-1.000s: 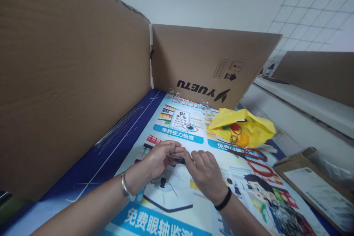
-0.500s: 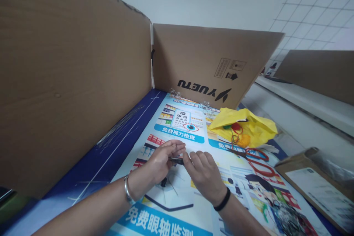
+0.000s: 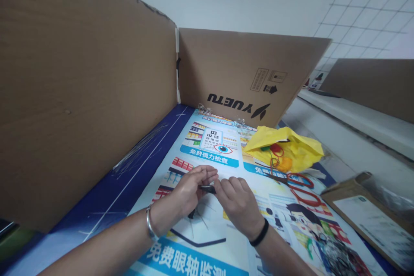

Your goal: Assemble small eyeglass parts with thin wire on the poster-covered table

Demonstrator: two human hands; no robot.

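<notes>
My left hand (image 3: pixel 193 186), with a silver bangle at the wrist, is closed around one end of a slim black object (image 3: pixel 207 189). My right hand (image 3: pixel 237 200), with a black band at its wrist, pinches the other end of that object. Both hands nearly meet above a printed sheet (image 3: pixel 213 248), and the fingers hide most of the object, so its kind cannot be made out. Just below my left palm shows a small dark piece (image 3: pixel 192 214). Thin wire-like strands (image 3: pixel 203 220) lie under the hands.
Cardboard panels stand at the left (image 3: pixel 80 95) and back (image 3: pixel 226 60). At right are a yellow bag (image 3: pixel 304 144) with coloured cords, red-handled scissors (image 3: pixel 305 196), a tangled wire bundle (image 3: pixel 343 254) and a cardboard package (image 3: pixel 371 215). Thin wires (image 3: pixel 139 148) lie along the left panel.
My hands stay almost in place around the slim black object. The left hand has shifted very slightly, and the dark piece below it shows a little differently.
</notes>
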